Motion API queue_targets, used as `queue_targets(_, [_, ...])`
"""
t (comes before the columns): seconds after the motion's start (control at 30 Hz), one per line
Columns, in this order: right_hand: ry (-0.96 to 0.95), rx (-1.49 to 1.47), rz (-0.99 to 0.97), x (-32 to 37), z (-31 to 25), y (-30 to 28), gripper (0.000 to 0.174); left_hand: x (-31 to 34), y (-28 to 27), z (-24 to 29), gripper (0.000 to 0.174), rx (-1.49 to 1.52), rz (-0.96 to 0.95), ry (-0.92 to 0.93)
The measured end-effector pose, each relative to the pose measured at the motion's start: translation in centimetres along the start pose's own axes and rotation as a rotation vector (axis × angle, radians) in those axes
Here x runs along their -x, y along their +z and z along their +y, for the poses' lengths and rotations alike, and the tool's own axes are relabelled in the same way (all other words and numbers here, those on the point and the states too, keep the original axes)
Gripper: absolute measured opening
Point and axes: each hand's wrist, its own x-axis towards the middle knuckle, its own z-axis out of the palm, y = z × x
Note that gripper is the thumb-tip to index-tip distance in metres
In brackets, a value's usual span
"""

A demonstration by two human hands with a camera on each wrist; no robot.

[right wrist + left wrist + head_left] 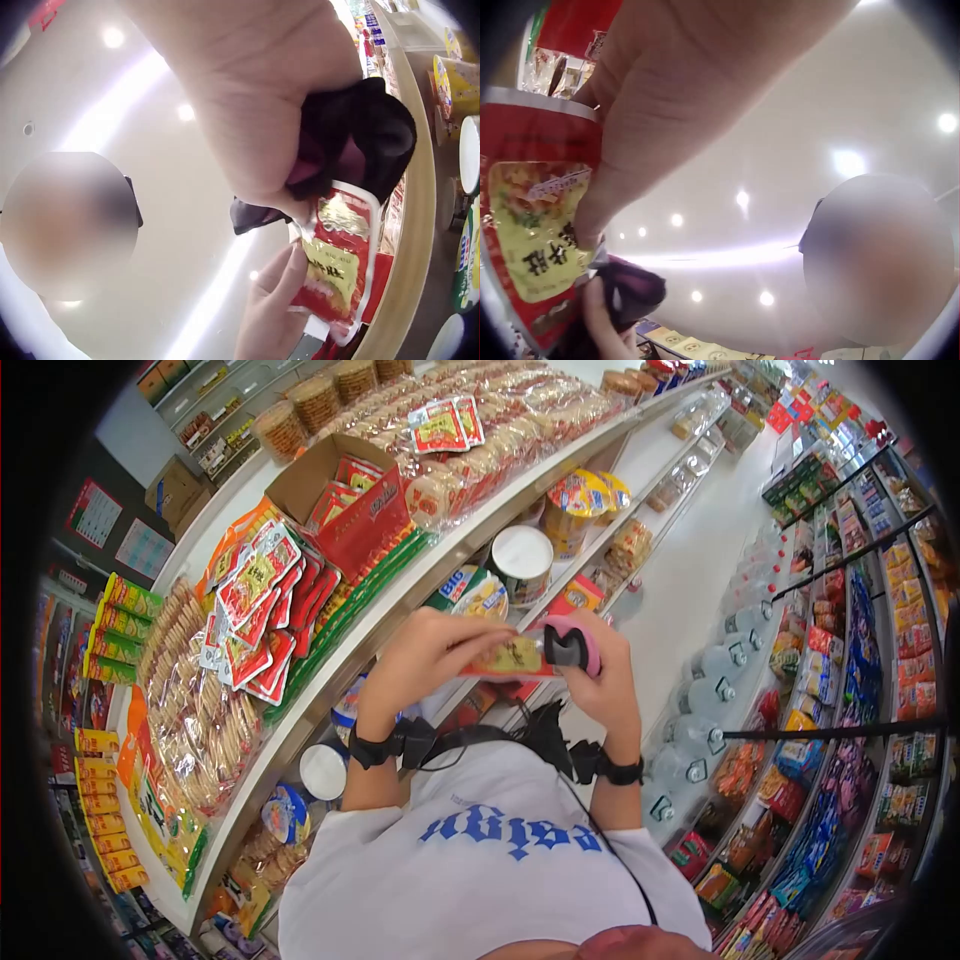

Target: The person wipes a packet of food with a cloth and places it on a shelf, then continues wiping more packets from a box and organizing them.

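Shop shelving surrounds a long white desk (450, 547) stocked with wrapped round crackers (200, 700), a red open-topped carton (370, 525) and a heap of red packets (262, 595); 2 more packets (445, 425) lie on crackers beyond the carton. Clear bottles (720, 690) line the lower right side.

Left hand (425, 650) has its fingers closed on 1 end of a red-and-yellow packet (510, 657), held up in front of the white shirt (490, 840). Right hand (612, 670) grips a black-and-pink object (575, 645) at the packet's other end. Its grip is closed round that object; what the object is, I cannot tell.

From the left wrist, the packet's yellow panel with dark characters shows large, with the left thumb at its edge. From the right wrist, the object's dark body shows beside a white-edged end of the packet, and the left fingers pinch its side. Both wrist views show ceiling lights (742, 199); the head view gives the desk's spread of goods instead.
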Motion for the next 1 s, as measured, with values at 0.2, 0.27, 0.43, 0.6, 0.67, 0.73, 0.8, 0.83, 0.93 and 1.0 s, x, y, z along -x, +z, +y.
queue_targets(0.2, [0.240,-0.659,0.411,0.1,-2.3,2.8,0.014,-0.3,0.9,0.1,0.019,0.373,0.025,-0.073])
queue_targets(0.27, [0.299,-0.825,0.498,0.0,-2.9,3.1,0.016,-0.5,1.5,0.3,0.021,0.556,0.007,-0.078])
queue_targets(0.43, [0.072,-0.280,0.108,-0.3,-2.0,-0.1,0.020,0.0,-0.7,0.2,0.029,0.666,-0.290,-0.086])
queue_targets(0.6, [-0.205,-0.070,-0.006,-1.2,-2.0,0.8,0.039,-1.1,-0.2,0.0,0.039,0.384,-0.584,-0.157])
queue_targets(0.67, [-0.096,-0.009,0.095,-0.6,-1.6,1.3,0.024,-1.3,0.4,-0.3,0.041,0.272,-0.656,-0.366])
queue_targets(0.73, [0.129,-0.208,0.443,-0.5,-1.2,1.4,0.020,-0.4,2.4,-2.3,0.043,0.348,-0.386,-0.244])
queue_targets(0.8, [0.170,-0.301,0.717,-1.3,-1.2,1.2,0.024,-0.6,2.4,-2.4,0.043,0.428,-0.267,-0.324])
queue_targets(0.83, [0.052,-0.250,0.737,-1.9,-1.2,1.4,0.024,-0.9,2.8,-2.0,0.043,0.525,-0.154,-0.292])
queue_targets(0.93, [-0.085,-0.135,0.619,-2.3,-0.9,3.0,0.038,-1.6,5.2,-1.9,0.043,0.684,0.034,-0.252])
queue_targets(1.0, [-0.254,0.216,0.481,-3.1,-1.1,3.9,0.058,-1.7,7.0,-0.1,0.043,1.139,0.140,-0.276])
